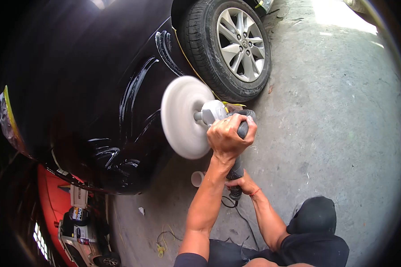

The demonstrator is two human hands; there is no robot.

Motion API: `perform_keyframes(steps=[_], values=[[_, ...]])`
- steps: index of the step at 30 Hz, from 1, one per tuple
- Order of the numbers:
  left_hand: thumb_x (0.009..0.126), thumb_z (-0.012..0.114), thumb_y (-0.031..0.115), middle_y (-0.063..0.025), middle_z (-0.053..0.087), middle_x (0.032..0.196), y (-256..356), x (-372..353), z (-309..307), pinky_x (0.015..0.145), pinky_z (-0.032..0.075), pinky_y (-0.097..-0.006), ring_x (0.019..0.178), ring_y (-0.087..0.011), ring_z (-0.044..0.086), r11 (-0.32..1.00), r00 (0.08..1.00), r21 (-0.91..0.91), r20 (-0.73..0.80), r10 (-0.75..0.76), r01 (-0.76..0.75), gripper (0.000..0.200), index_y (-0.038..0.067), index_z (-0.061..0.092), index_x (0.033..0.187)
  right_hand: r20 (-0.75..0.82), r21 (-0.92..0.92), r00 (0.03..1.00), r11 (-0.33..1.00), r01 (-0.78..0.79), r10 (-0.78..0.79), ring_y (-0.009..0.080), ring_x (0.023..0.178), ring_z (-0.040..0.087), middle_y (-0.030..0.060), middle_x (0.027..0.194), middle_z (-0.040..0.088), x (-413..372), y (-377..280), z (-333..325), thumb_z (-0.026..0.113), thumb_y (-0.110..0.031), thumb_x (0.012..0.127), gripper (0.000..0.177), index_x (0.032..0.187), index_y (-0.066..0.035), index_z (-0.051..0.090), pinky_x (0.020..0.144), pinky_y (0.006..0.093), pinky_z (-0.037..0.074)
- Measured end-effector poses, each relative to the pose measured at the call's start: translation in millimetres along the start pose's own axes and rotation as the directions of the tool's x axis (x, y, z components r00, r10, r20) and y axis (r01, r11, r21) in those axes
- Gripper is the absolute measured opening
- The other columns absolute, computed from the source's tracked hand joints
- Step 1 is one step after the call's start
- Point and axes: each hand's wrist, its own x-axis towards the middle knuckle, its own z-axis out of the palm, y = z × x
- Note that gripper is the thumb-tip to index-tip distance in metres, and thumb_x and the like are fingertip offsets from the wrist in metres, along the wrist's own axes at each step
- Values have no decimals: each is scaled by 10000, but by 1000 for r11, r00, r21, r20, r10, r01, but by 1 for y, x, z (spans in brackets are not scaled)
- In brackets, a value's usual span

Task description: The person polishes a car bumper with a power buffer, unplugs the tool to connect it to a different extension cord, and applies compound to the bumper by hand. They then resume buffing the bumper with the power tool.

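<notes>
A polisher [213,111] is held in both hands, its round white pad [182,116] blurred by spinning. My left hand [231,135] is closed round the black front handle, near the grey metal head. Farther back, my right hand [245,183] grips the black body near the cord end, partly hidden behind the tool. The pad stands at the dark car panel [89,84], overlapping its lower edge beside the wheel. White compound streaks [136,91] run across the panel, with more smears [109,153] toward the bumper end.
The car's wheel [240,44] is just beyond the pad. A white cup-like container [197,179] stands on the concrete floor [325,120] behind my arm. The polisher's black cord [249,222] trails past my legs. Yellow cord [161,250] and another vehicle [82,236] lie lower left.
</notes>
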Motion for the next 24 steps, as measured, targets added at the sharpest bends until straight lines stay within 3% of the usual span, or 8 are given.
perform_keyframes(steps=[10, 16, 24], values=[[748, 690, 177, -49, 663, 618, 0, 15, -1, 539, 481, -349, 515, -257, 622, 1000, 997, -2, -78, 11, -11, 117, 116, 655, 655, -5, -12, 1000, 1000, -1, 1, 130, 645, 577, 17, 756, 609, 0, -18, 0, 794, -65, 696, 224, 835, -32, 622, 596, 302, 483], [739, 695, 173, -41, 665, 622, -2, -2, -9, 555, 473, -344, 518, -247, 613, 994, 997, -94, -57, -56, 51, 103, 120, 663, 656, -47, -55, 999, 998, 6, -9, 126, 652, 582, 12, 766, 623, 2, 4, -4, 821, -87, 681, 261, 852, -33, 632, 602, 300, 485], [727, 712, 138, -53, 672, 648, -12, -44, -30, 580, 477, -345, 545, -253, 619, 994, 997, -81, -2, -77, 76, 74, 89, 671, 688, -81, -184, 996, 983, 9, -24, 117, 676, 580, 7, 774, 631, 1, 52, 11, 836, -138, 687, 281, 864, -31, 645, 621, 294, 469]])
